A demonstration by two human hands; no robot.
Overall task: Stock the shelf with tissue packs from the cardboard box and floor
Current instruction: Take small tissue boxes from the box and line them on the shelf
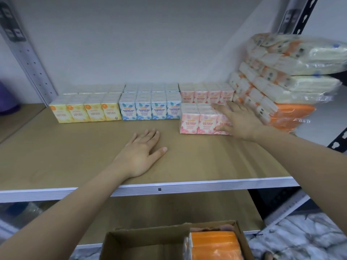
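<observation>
Key relation: front pink pack (199,120) (rose scented mini tissue bundle) sits mid-right of frame, right under the right hand (237,121). Its long axis runs left-right, parallel to the shelf (159,184) front edge. It stands just in front of the rear pink pack (206,94), looks touching or nearly so, can't tell for sure. Its front face is further toward the camera than the blue packs (150,107) and yellow packs (84,111) at centre-left, so it isn't flush w/ that row.

R hand pose: arm comes in from lower right, palm down, fingers spread flat over the pack's top right end, thumb against the front face low down. Looks like pressing or steadying, not lifting; fingers mostly straight, no clear wrap around the pack.

L hand (141,152): centre frame, flat on bare shelf board, fingers together & straight, thumb out to the right, holding nothing. Well apart from any pack, likely bracing.

R hand is clearly nearer, already touching the pack. Judgement: next move is prob a nudge back or sideways to square it w/ the row.

Stack of wrapped packs (281,81) in clear film, upper right, just beside the pink ones, leaning a bit. Cardboard box (142,239) at bottom centre has 1 orange pack (214,246) showing, so stocking isn't done.
</observation>
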